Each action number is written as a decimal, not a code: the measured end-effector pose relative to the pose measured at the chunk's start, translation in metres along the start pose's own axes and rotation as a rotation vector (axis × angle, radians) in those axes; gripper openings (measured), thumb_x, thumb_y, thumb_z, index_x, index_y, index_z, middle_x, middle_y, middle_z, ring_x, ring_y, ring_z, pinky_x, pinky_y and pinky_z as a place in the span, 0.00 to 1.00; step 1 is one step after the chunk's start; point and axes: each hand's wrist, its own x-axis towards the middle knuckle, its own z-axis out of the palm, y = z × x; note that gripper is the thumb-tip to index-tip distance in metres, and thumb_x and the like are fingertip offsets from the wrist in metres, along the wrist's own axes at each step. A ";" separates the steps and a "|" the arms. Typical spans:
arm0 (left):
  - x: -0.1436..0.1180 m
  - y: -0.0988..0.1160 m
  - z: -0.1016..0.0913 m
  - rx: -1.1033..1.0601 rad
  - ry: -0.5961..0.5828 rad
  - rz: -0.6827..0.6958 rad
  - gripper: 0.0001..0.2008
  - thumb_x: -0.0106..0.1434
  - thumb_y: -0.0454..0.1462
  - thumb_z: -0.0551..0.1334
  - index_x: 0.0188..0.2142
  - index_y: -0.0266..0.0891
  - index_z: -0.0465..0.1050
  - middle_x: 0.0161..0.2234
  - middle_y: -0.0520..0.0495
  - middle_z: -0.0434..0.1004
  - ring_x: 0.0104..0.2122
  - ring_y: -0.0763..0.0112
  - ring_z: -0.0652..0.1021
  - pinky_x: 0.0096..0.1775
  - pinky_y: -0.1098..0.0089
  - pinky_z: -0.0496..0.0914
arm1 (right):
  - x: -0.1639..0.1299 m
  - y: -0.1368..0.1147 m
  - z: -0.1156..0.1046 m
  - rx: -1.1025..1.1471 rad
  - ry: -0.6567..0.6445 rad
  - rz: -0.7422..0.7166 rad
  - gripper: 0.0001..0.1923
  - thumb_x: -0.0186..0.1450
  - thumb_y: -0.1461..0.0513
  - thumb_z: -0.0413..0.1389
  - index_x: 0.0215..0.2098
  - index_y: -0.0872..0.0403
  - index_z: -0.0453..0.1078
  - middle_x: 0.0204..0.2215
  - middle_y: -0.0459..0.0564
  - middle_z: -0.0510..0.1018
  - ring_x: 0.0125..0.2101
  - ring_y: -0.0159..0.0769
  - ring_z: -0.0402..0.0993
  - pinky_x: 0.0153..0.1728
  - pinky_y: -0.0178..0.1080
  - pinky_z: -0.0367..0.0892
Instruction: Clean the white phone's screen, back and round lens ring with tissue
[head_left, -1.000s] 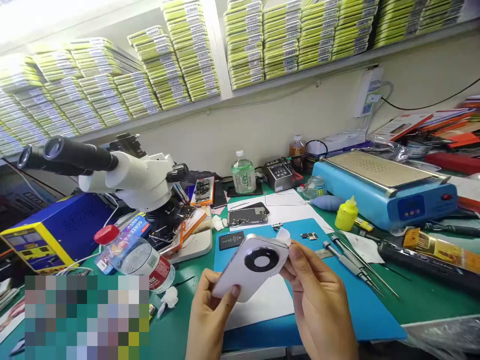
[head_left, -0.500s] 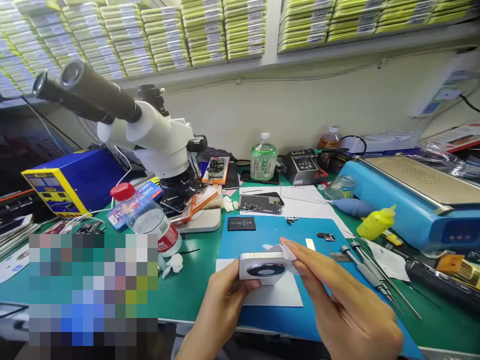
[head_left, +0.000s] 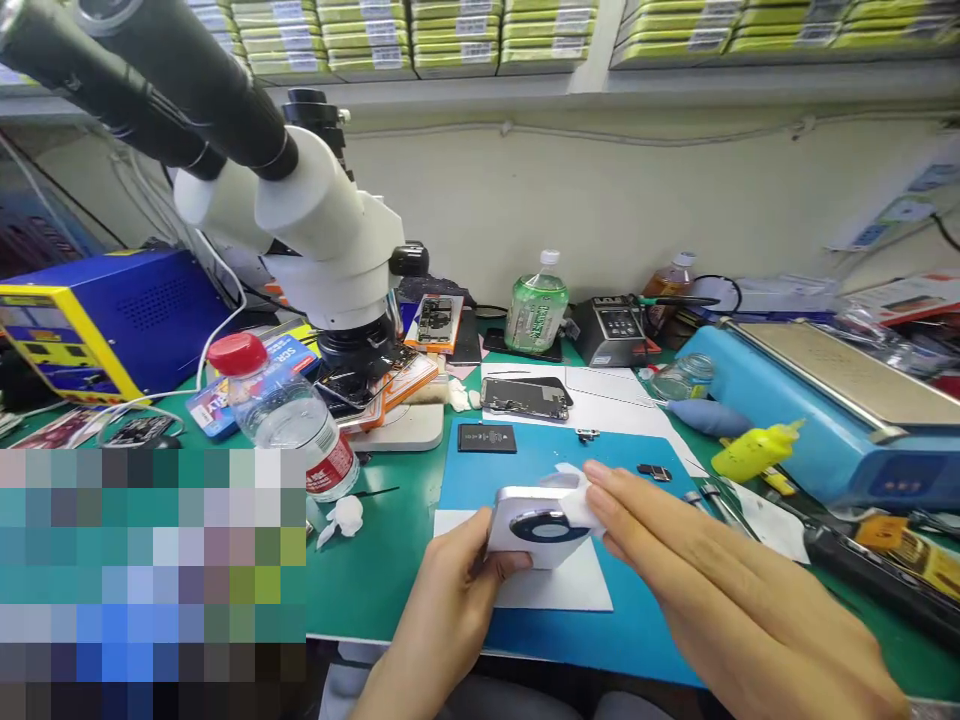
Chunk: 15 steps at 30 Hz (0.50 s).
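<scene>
My left hand point(head_left: 450, 585) grips a white smartphone point(head_left: 553, 556) by its left edge, thumb against the back. The phone is tilted so that its back, with a large round dark camera ring, faces me. My right hand point(head_left: 720, 570) has its fingers together on a white wipe point(head_left: 579, 505), which is folded over the phone's right edge and touches the camera ring. Below lies a white paper sheet point(head_left: 577, 594) on a blue mat point(head_left: 600, 640). A black phone battery point(head_left: 487, 438) and a small dark part point(head_left: 654, 472) lie farther back on the mat.
A microscope point(head_left: 322, 220) stands at the back left, near a red-capped bottle point(head_left: 289, 425) and a crumpled tissue point(head_left: 346, 517). A green bottle point(head_left: 537, 310) is at the back. On the right are a blue machine point(head_left: 810, 410), a yellow squeeze bottle point(head_left: 754, 450) and metal tools point(head_left: 727, 512).
The phone has turned to show more of its back. My right hand has flattened, with the wipe now over the right edge and against the camera ring. The view has shifted.
</scene>
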 end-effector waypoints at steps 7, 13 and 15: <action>-0.004 -0.004 0.001 0.050 -0.001 0.026 0.09 0.72 0.40 0.63 0.34 0.41 0.71 0.32 0.53 0.76 0.34 0.70 0.73 0.37 0.74 0.66 | 0.022 0.004 -0.007 0.163 -0.084 -0.009 0.14 0.71 0.68 0.63 0.54 0.54 0.82 0.51 0.47 0.88 0.52 0.32 0.86 0.61 0.28 0.74; -0.006 -0.007 -0.001 0.069 -0.026 0.048 0.09 0.74 0.43 0.62 0.38 0.42 0.75 0.38 0.49 0.82 0.37 0.66 0.78 0.39 0.73 0.70 | 0.015 0.009 -0.008 0.665 -0.043 0.550 0.05 0.70 0.55 0.66 0.41 0.38 0.86 0.38 0.41 0.90 0.40 0.35 0.89 0.44 0.28 0.81; -0.006 -0.007 -0.001 0.083 -0.040 0.054 0.10 0.75 0.43 0.61 0.39 0.42 0.76 0.38 0.48 0.83 0.39 0.64 0.80 0.40 0.73 0.72 | 0.014 0.008 -0.002 0.751 -0.017 0.691 0.04 0.67 0.54 0.68 0.38 0.40 0.87 0.35 0.45 0.90 0.36 0.37 0.89 0.38 0.28 0.82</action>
